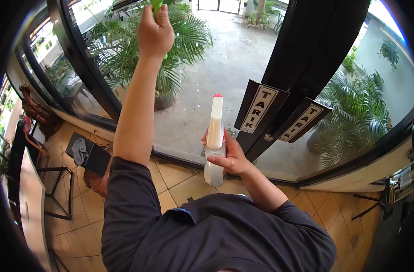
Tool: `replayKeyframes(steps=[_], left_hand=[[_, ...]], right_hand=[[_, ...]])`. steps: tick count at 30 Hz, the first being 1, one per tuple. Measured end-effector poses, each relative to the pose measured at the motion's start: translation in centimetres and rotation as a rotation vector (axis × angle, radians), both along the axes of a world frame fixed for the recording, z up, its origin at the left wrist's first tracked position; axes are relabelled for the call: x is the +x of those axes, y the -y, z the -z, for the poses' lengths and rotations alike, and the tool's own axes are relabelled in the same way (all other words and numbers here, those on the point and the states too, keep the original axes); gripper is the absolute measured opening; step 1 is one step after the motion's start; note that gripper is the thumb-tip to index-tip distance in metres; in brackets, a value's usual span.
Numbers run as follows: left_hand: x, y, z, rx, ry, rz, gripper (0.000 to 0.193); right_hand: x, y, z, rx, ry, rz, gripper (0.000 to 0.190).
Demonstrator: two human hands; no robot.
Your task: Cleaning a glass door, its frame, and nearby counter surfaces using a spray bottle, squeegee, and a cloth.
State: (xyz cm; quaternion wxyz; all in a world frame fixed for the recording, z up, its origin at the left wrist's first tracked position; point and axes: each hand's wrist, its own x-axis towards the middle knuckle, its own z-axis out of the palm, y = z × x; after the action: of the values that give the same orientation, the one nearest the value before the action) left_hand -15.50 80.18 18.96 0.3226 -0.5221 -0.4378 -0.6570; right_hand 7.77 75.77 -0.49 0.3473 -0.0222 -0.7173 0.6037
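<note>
My left hand (156,35) is raised high against a glass pane, its fingers closed around the green handle (156,4) of a tool. A dark, bar-like part shows beside it at the top edge; the rest of the tool is cut off by the picture's rim. Held upright at chest height, a spray bottle (214,170) with a white and red trigger head sits in my right hand (232,154). The glass (193,78) before me carries scattered whitish drops, mostly below and right of my left hand.
Black door frames with two pull handles (261,107) bearing signs stand right of the bottle. At lower left are a black box (91,158) with a grey cloth (80,151), a metal-legged stand (59,190) and a pale panel (31,204). Potted palms (179,37) show behind the glass.
</note>
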Motion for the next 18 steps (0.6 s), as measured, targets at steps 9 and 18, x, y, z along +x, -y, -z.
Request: replayKeyframes(steps=[9,18], left_hand=[[4.1,-2.2,6.8,-0.079,-0.130,-0.148,0.021],[4.3,-2.1,19.9,-0.341,0.007,-0.142,0.019]], right_hand=[[-1.1,-0.8,1.5,-0.046,-0.019,0.125,0.058],[-2.2,-0.1,1.7,-0.183,-0.056,0.178,0.050]])
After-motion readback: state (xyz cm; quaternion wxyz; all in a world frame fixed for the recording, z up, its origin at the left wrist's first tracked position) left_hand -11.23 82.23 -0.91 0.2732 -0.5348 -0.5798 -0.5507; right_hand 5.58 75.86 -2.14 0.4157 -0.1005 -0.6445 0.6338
